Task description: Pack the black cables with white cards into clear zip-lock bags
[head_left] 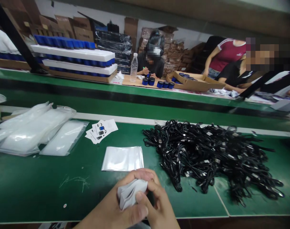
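Observation:
Close to the front edge of the green table, my left hand (pixel 113 203) is closed around a small wad of folded white-grey papers (pixel 133 192). My right hand (pixel 160 198) grips the same papers from the right, its thumb on their near edge. Just beyond my fingers lies a flat stack of clear plastic bags (pixel 121 158). Behind it, several printed cards (pixel 102 129) with pictures of dark and blue objects are fanned out. To the right of my hands spreads a large heap of bundled black cables (pixel 202 152) with metal plugs.
Filled plastic packs (pixel 35 127) lie at the left. A raised shelf beyond carries trays of blue cylinders (pixel 75 57), a plastic bottle (pixel 134 68), and an open cardboard box (pixel 195 82). Several people work behind it. A dark slanted post (pixel 16 38) stands at the left.

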A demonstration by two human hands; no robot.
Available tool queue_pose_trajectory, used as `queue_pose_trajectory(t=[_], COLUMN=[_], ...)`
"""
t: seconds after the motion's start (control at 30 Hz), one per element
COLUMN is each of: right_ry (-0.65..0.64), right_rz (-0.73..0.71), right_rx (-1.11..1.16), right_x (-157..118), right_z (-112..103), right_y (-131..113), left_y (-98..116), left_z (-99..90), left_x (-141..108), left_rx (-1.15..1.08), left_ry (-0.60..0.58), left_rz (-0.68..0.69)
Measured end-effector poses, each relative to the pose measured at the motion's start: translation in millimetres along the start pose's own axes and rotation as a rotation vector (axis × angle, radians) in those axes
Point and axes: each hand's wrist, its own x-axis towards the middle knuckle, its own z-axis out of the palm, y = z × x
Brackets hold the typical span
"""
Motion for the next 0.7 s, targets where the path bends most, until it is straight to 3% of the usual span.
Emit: queue_pose_trajectory(t=[0.1, 0.33, 0.47, 0.53, 0.7], right_ry=[0.019, 0.045, 0.042, 0.065, -0.207], right_rz=[-0.041, -0.032, 0.075, 0.141, 0.343], right_rx=[0.046, 0.07, -0.006, 0.005, 0.358], right_x=[1.3, -1.2, -3.6, -3.2, 0.3], right_z=[2.1, 2.3, -6.6, -11.1, -10.6], right_y=[-2.1, -1.8, 1.2, -0.1, -3.4], left_y=[-1.9, -5.4, -11.0, -13.4, -19.3], left_z=[2.2, 6.0, 5.0, 4.9, 7.8], left_x=[0.4, -3.8, -7.8, -8.1, -6.2], left_rx=[0.092, 0.152, 0.187, 0.135, 0.017], left_ry=[0.073, 0.21, 0.306, 0.309, 0.182], left_rz=[0.013, -0.098, -0.124, -0.065, 0.061])
